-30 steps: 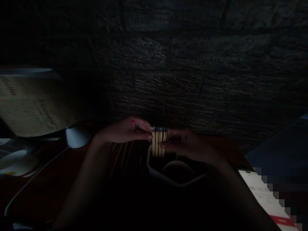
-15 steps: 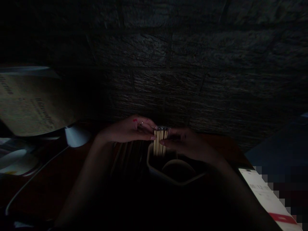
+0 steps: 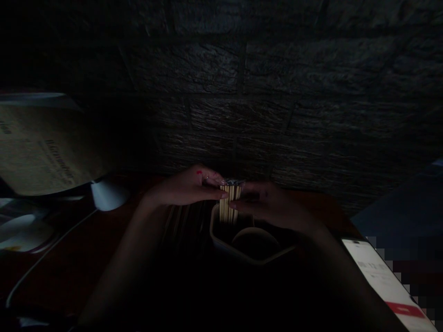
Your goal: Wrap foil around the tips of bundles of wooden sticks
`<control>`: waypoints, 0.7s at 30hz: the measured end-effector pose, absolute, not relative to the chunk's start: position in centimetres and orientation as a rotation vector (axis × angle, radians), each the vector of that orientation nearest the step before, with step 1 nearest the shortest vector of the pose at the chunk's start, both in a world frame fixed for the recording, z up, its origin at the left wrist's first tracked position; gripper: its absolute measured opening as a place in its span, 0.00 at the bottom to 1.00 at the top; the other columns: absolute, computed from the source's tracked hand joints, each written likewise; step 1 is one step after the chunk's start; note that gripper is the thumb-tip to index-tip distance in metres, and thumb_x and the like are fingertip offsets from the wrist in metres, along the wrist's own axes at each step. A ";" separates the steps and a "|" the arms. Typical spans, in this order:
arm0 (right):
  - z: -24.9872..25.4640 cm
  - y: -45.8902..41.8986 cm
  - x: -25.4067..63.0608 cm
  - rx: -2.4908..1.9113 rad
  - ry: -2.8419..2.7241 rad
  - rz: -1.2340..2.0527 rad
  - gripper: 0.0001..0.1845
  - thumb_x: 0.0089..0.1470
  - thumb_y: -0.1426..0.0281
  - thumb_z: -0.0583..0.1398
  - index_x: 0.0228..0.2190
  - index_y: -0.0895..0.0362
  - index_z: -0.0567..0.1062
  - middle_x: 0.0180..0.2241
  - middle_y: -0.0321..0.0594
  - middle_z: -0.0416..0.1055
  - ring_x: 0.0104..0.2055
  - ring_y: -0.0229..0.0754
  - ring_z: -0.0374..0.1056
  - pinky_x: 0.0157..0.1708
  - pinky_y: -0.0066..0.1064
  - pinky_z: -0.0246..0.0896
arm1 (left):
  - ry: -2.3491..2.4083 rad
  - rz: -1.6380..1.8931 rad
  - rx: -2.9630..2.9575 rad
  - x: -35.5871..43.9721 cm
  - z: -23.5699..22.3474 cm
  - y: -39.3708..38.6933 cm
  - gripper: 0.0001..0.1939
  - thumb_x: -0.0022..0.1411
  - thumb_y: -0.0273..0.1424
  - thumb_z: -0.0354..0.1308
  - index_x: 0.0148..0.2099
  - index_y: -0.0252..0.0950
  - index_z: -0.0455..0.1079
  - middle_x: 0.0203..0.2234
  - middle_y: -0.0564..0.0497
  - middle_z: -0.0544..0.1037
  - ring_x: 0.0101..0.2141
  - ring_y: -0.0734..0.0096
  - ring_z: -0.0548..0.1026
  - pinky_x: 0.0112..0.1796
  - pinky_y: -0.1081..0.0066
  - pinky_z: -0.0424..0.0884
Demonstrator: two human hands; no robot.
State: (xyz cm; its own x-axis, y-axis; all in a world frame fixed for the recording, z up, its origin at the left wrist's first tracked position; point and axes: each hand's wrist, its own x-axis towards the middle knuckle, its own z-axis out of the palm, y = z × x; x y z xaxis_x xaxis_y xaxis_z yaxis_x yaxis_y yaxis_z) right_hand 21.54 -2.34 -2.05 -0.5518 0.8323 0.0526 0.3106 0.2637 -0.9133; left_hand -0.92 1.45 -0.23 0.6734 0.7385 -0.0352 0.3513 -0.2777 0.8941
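Observation:
The scene is very dark. My left hand [image 3: 188, 189] and my right hand [image 3: 268, 205] meet at the middle and pinch a small upright bundle of pale thin sticks [image 3: 230, 203] from both sides. The bundle's tops look dark or shiny. Its lower end dips into an angular pale container [image 3: 221, 240] that has a round cup shape inside. Both hands have their fingers closed on the bundle.
A dark brick-textured wall [image 3: 277, 92] rises close behind. A brown paper bag [image 3: 44, 147] and a white lamp-like object [image 3: 107, 194] with a cable stand at the left, above pale dishes [image 3: 20, 235]. A lit phone screen [image 3: 387, 281] lies at the lower right.
The bundle has sunk a little lower into the container and my fingers have closed tighter around it. The view has shifted slightly.

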 end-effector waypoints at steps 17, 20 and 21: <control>-1.9 -1.9 23.0 -0.993 -1.990 1.217 0.06 0.56 0.69 0.64 0.37 0.55 0.79 0.37 0.37 0.79 0.40 0.39 0.74 0.40 0.29 0.65 | 0.874 0.565 1.889 0.3 -0.4 1.1 0.07 0.57 0.31 0.64 0.38 0.33 0.76 0.32 0.53 0.81 0.33 0.74 0.76 0.33 0.77 0.68; -2.0 -1.9 22.9 -0.982 -1.972 1.214 0.07 0.55 0.70 0.64 0.38 0.55 0.78 0.36 0.36 0.79 0.39 0.38 0.74 0.39 0.29 0.65 | 0.854 0.563 1.917 0.3 -0.3 1.1 0.06 0.58 0.31 0.63 0.37 0.33 0.76 0.30 0.53 0.80 0.31 0.76 0.74 0.32 0.77 0.66; -2.0 -1.9 22.8 -0.984 -1.965 1.210 0.07 0.55 0.70 0.64 0.37 0.55 0.78 0.36 0.36 0.78 0.38 0.38 0.73 0.38 0.29 0.65 | 0.860 0.564 1.925 0.3 -0.3 1.0 0.07 0.58 0.31 0.64 0.36 0.32 0.76 0.30 0.53 0.80 0.30 0.76 0.73 0.31 0.78 0.66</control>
State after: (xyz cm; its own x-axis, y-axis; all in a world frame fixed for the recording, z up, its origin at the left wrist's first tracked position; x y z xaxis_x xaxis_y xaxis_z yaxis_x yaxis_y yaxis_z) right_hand 22.79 -1.93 -2.00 -0.5284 0.8403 0.1217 0.2695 0.3019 -0.9145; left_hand 0.33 1.04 -0.30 0.6506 0.7585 0.0364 0.3355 -0.3301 0.8823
